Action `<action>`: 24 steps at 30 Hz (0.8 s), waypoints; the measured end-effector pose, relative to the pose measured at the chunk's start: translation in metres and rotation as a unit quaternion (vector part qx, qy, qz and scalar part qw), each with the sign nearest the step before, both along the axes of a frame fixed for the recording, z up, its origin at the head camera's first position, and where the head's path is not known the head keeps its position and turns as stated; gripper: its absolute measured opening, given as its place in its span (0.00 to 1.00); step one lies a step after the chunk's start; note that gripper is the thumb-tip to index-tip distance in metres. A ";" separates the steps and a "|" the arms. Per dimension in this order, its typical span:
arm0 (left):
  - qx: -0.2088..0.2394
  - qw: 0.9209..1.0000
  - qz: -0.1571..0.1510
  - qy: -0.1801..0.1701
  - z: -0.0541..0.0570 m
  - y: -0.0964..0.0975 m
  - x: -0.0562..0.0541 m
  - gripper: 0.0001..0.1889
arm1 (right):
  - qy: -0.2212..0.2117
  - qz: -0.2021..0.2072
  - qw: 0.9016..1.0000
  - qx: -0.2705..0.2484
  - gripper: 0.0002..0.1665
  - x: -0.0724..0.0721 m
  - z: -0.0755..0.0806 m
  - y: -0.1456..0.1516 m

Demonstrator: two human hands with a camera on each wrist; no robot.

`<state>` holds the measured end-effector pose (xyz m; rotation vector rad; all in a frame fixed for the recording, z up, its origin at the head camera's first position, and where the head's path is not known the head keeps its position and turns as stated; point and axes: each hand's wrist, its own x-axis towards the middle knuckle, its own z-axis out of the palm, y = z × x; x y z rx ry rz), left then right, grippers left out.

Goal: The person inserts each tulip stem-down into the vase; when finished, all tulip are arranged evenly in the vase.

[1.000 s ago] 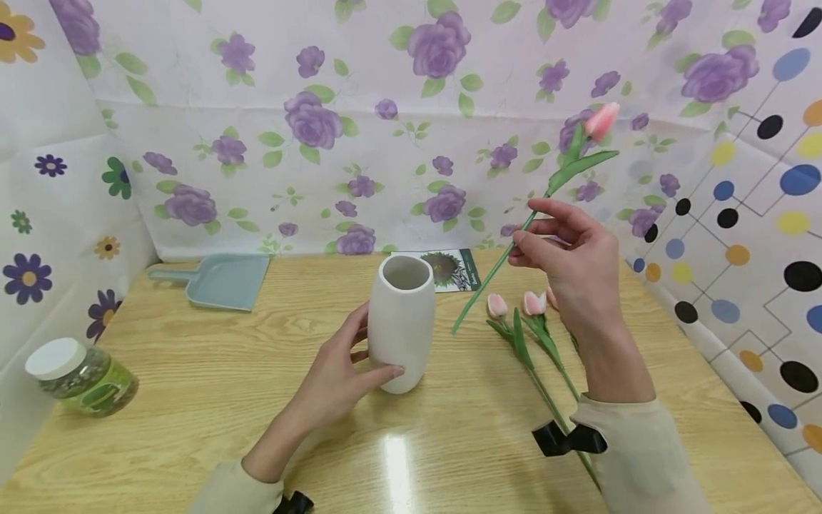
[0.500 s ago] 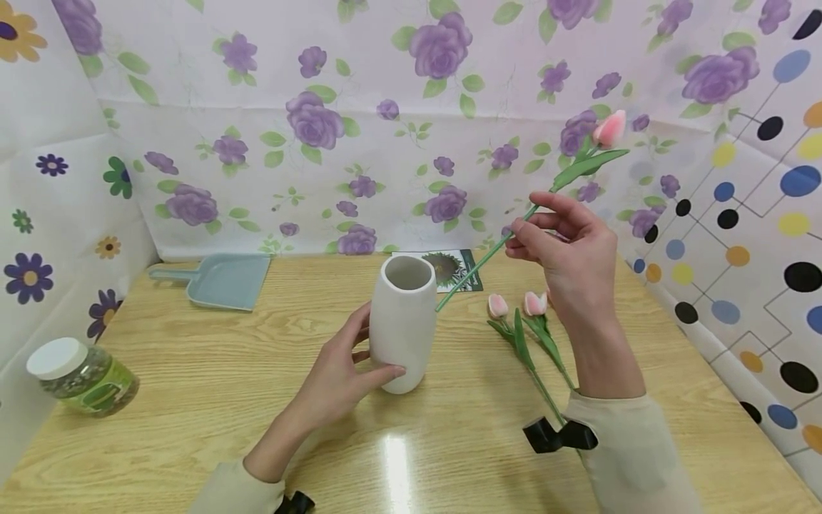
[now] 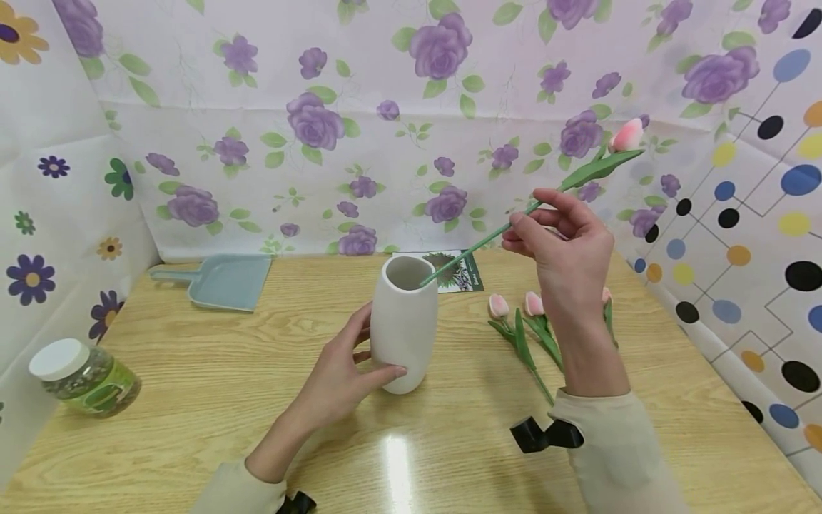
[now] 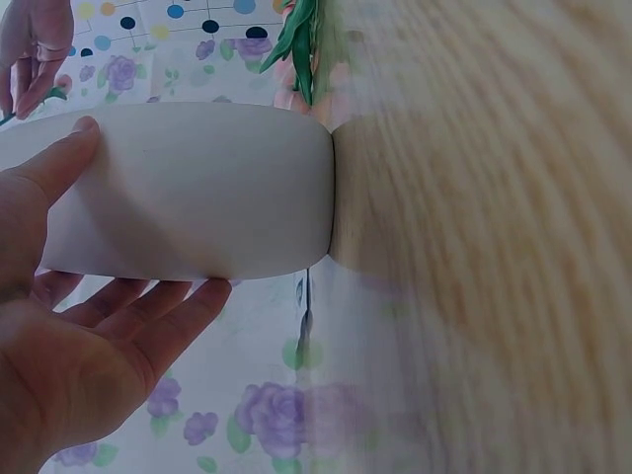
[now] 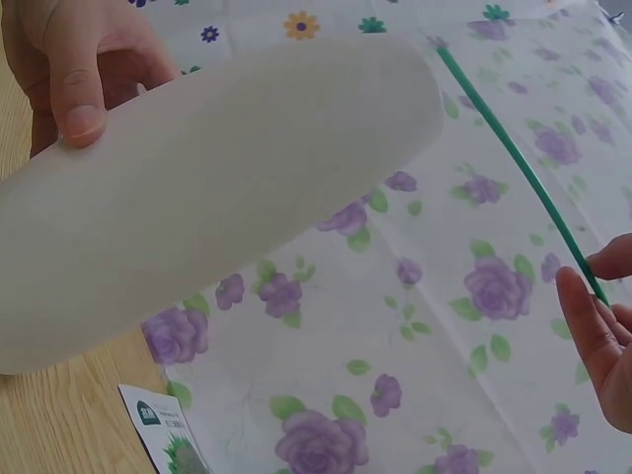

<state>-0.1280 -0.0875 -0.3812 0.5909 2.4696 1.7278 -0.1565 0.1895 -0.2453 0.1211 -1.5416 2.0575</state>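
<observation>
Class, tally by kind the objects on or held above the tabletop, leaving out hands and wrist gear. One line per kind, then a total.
Tulips: 4
Vase: 1
Jar: 1
Dustpan: 1
Printed card: 1
Total visible: 8

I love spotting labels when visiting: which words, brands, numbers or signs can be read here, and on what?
Nothing reads clearly enough to quote.
Card behind the white vase: small print, too blurred.
Jar label: any lettering too small to read.
Vase: no writing shows.
</observation>
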 end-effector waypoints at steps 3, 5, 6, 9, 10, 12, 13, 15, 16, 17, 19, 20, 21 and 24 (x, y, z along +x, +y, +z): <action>-0.001 1.000 0.001 0.000 0.000 0.000 0.000 0.52 | 0.006 -0.011 1.000 0.007 0.18 0.000 0.000 -0.003; -0.002 1.000 0.001 -0.001 0.000 0.000 0.000 0.52 | 0.009 -0.015 1.000 0.011 0.18 0.000 -0.001 -0.005; -0.002 1.000 0.000 0.000 0.000 0.001 0.000 0.52 | 0.010 -0.018 1.000 0.015 0.18 0.000 -0.001 -0.006; 0.000 1.000 -0.001 0.002 0.000 0.001 0.000 0.52 | 0.012 -0.018 1.000 0.018 0.19 0.000 -0.003 -0.008; 0.000 1.000 -0.001 0.002 0.000 0.001 0.000 0.52 | 0.014 -0.018 1.000 0.019 0.19 0.000 -0.003 -0.009; 0.001 1.000 -0.001 0.003 -0.001 0.001 0.000 0.52 | 0.016 -0.019 0.999 0.022 0.19 0.000 -0.005 -0.011; 0.001 1.000 0.000 0.003 -0.001 0.001 0.000 0.52 | 0.019 -0.019 0.999 0.023 0.19 0.000 -0.005 -0.012; 0.001 1.000 0.001 0.003 -0.001 0.000 0.001 0.52 | 0.024 -0.018 0.999 0.021 0.19 0.000 -0.006 -0.013; 0.001 1.000 0.001 0.003 -0.001 0.000 0.001 0.52 | 0.026 -0.018 0.999 0.020 0.19 0.000 -0.007 -0.014; 0.001 1.000 0.001 0.004 -0.001 0.000 0.001 0.52 | 0.028 -0.017 0.999 0.020 0.20 0.000 -0.007 -0.015; 0.001 1.000 0.001 0.005 -0.001 0.000 0.001 0.52 | 0.032 -0.015 0.999 0.021 0.20 0.000 -0.008 -0.017; 0.001 1.000 0.001 0.005 -0.001 0.000 0.000 0.52 | 0.033 -0.014 0.999 0.022 0.21 0.000 -0.008 -0.018; 0.001 1.000 0.001 0.006 -0.001 0.000 0.000 0.52 | 0.034 -0.013 0.999 0.025 0.21 0.000 -0.008 -0.019; 0.001 1.000 0.001 0.006 -0.001 0.000 0.000 0.52 | 0.037 -0.011 0.999 0.036 0.21 0.001 -0.008 -0.021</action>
